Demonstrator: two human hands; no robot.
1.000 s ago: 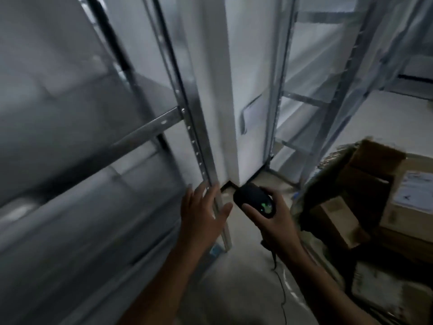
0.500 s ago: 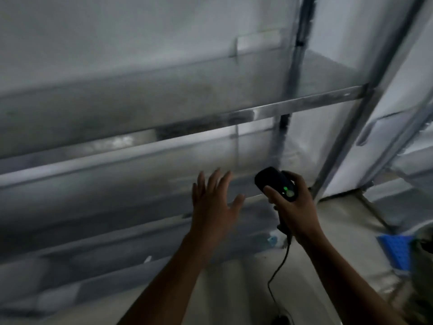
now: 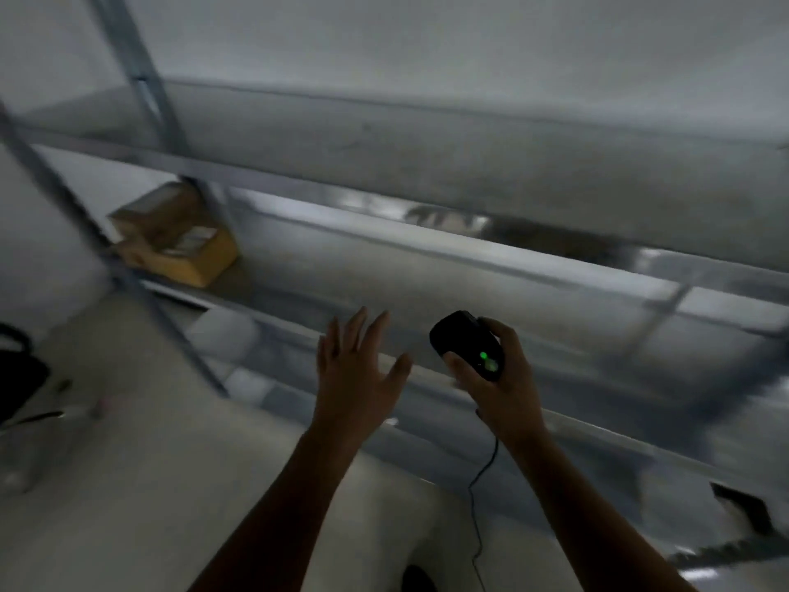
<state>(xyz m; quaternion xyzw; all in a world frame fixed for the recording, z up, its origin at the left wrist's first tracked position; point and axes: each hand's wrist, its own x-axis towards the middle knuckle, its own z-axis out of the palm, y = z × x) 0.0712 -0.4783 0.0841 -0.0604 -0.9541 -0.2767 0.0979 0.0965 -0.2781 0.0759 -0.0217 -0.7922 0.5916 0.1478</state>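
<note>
My right hand grips a black handheld scanner with a small green light on its top; a thin black cable hangs from it down past my wrist. My left hand is raised beside it, fingers spread and straight, holding nothing. Both hands hover in front of a long grey metal shelf rack, not touching it. The whole view is blurred by motion.
Yellow-brown cardboard boxes sit on a lower shelf at the left, behind a slanted metal upright. Pale floor spreads below my arms. Something dark lies on the floor at the far left edge.
The view has swung left along the rack: the white pillar and the boxes at right are gone, and boxes on a shelf at left have appeared. Both hands keep their pose.
</note>
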